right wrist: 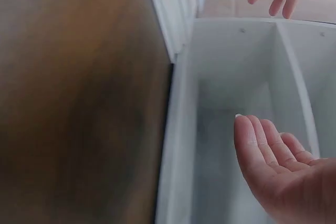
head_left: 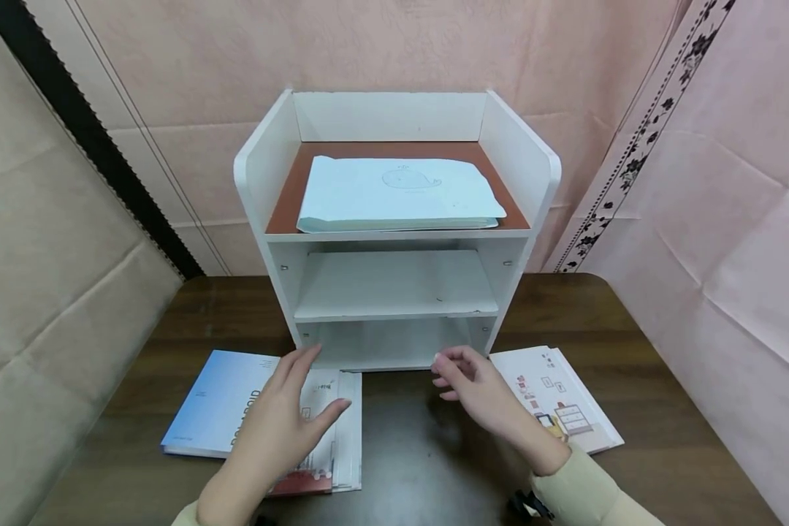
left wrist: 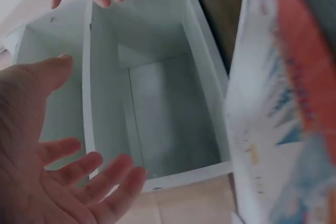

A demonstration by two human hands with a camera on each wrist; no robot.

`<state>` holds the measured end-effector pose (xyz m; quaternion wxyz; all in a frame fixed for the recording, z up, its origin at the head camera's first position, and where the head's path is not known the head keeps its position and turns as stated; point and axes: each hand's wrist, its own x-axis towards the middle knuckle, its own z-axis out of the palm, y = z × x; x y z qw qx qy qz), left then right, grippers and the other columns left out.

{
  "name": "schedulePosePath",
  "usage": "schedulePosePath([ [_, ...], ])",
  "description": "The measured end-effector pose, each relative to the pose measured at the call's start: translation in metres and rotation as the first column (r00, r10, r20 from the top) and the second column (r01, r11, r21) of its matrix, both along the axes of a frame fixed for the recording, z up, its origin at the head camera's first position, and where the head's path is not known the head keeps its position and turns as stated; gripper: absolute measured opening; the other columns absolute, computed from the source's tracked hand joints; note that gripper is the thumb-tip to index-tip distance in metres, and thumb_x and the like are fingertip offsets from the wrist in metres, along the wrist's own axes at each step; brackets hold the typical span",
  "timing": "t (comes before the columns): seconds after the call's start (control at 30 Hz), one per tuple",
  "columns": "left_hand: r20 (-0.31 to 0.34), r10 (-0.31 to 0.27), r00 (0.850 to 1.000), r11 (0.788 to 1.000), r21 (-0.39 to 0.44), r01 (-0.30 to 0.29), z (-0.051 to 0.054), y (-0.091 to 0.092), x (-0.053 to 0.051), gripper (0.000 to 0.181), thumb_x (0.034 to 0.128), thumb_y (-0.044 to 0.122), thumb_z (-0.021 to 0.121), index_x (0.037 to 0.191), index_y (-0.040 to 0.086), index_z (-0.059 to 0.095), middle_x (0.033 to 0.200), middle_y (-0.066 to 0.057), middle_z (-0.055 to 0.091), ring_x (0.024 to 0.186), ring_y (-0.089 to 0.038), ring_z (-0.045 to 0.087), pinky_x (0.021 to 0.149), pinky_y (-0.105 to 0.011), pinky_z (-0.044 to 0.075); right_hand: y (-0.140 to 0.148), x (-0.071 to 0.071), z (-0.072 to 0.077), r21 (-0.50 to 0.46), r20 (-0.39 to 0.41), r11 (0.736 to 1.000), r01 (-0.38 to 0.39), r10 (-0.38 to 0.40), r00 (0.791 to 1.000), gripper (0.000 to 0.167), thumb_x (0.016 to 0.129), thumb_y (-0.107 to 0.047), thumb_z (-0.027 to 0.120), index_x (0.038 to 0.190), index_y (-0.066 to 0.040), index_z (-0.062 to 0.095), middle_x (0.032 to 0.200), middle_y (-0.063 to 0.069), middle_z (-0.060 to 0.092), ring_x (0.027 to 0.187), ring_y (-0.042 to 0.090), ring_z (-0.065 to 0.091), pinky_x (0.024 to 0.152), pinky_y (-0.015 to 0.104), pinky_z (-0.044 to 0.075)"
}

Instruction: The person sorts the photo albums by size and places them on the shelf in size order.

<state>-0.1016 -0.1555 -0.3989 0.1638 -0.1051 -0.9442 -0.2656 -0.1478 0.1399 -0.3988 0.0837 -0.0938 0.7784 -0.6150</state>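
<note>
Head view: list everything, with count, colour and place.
table: 1, dark brown, below
shelf unit: 1, white, brown top board, far middle
whale-drawing sheaf: 1, pale blue, on top board
blue book: 1, blue, table's left
left booklets: at least 2, white and red, beside blue book
right booklets: count unclear, white, table's right
cloth: count unclear, pink and cream, behind and beside table
black strip: 1, black, left
floral band: 1, black/white, right
sleeves: 2, pale green, bottom edge
wrist items: count unclear, black, by sleeves
left hand: 1, over left booklets
right hand: 1, before shelf unit
</note>
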Motion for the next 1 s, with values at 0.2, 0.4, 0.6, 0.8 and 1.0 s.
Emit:
schedulePosePath([
  [0.2, 0.078, 0.060, 0.995, 0.997, -0.050, -0.056, -0.015, -0.011, 0.011, 0.090, 0.0755, 0.064, 0.072, 0.145, 0.014, 0.042, 0.137, -0.011, 0.046, 0.115, -0.032, 0.055, 0.081, -0.058, 0.050, -0.007, 0.007, -0.017, -0.004, 0.097, 1.000, -0.028, 0.028, 0.995, 0.053, 0.094, -0.044, 0.061, 0.125, -0.001, 0.052, 0.112, 0.017, 0.064, 0.103, 0.035, 0.063, 0.077, 0.037, 0.056],
  [0.4, 0.156, 0.116, 0.981, 0.989, -0.113, -0.099, -0.027, -0.023, 0.014, 0.095, 0.0728, 0.060, 0.077, 0.144, 0.008, 0.041, 0.139, -0.019, 0.044, 0.119, -0.037, 0.050, 0.081, -0.058, 0.050, -0.019, 0.008, -0.028, -0.038, 0.196, 0.997, -0.060, 0.066, 0.978, 0.067, 0.091, -0.047, 0.065, 0.131, 0.002, 0.045, 0.116, 0.022, 0.061, 0.102, 0.034, 0.062, 0.078, 0.041, 0.056],
  [0.6, 0.194, 0.153, 0.969, 0.983, -0.128, -0.130, -0.033, -0.031, 0.013, 0.101, 0.0703, 0.063, 0.077, 0.143, 0.005, 0.040, 0.138, -0.022, 0.043, 0.119, -0.039, 0.049, 0.085, -0.059, 0.047, -0.033, 0.009, -0.036, -0.080, 0.230, 0.993, -0.088, 0.104, 0.968, 0.074, 0.088, -0.048, 0.067, 0.134, 0.003, 0.041, 0.116, 0.023, 0.060, 0.099, 0.037, 0.063, 0.079, 0.044, 0.055],
  [0.8, 0.204, 0.177, 0.963, 0.979, -0.139, -0.150, -0.038, -0.036, 0.014, 0.104, 0.0700, 0.065, 0.076, 0.142, 0.000, 0.040, 0.134, -0.027, 0.044, 0.111, -0.044, 0.052, 0.085, -0.061, 0.045, -0.044, 0.013, -0.042, -0.116, 0.289, 0.986, -0.116, 0.145, 0.946, 0.078, 0.088, -0.048, 0.068, 0.137, 0.005, 0.036, 0.117, 0.023, 0.058, 0.104, 0.036, 0.061, 0.083, 0.044, 0.054],
  [1.0, 0.181, 0.165, 0.969, 0.982, -0.126, -0.144, -0.042, -0.038, 0.015, 0.098, 0.0712, 0.057, 0.079, 0.140, -0.002, 0.042, 0.130, -0.027, 0.047, 0.109, -0.044, 0.053, 0.085, -0.060, 0.044, -0.054, 0.017, -0.040, -0.114, 0.328, 0.986, -0.122, 0.154, 0.932, 0.079, 0.087, -0.048, 0.070, 0.137, 0.005, 0.037, 0.115, 0.021, 0.059, 0.103, 0.035, 0.063, 0.084, 0.044, 0.054],
])
